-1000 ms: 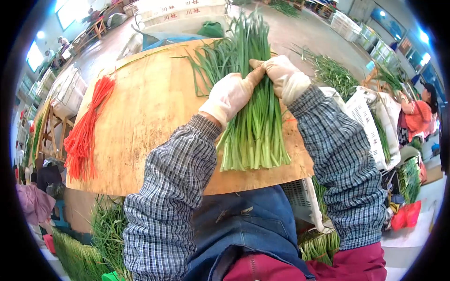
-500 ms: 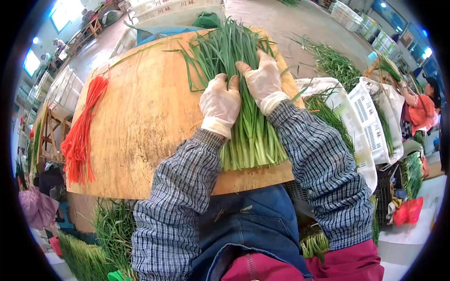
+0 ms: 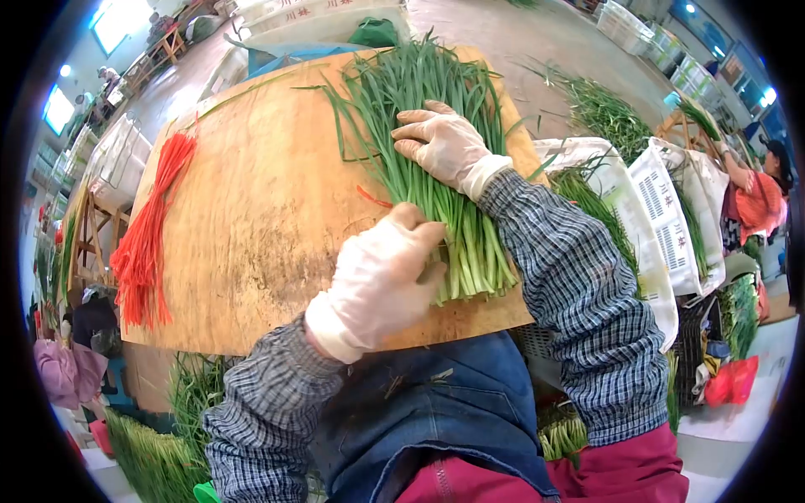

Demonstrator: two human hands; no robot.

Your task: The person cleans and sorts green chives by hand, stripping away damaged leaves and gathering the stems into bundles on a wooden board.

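Note:
A thick bunch of green leafy stalks lies on the wooden board, leaves away from me, pale cut ends toward me. My right hand, in a whitish glove, rests on the upper part with fingers spread over the leaves. Beside the lower stalks is my left hand, gloved too, its fingers curled at the left edge; what they hold, if anything, is hidden. A short piece of red tie shows just above it. A bundle of red ties lies at the board's left side.
White crates with greens stand at the right, and loose greens lie on the floor beyond. More greens are below the board at the left. A person in orange is at the far right. White bins stand behind the board.
My left hand has moved down toward the cut ends. My right hand has gone from gripping the bunch beside the left one to lying over the leaves. A red tie piece now shows left of the stalks.

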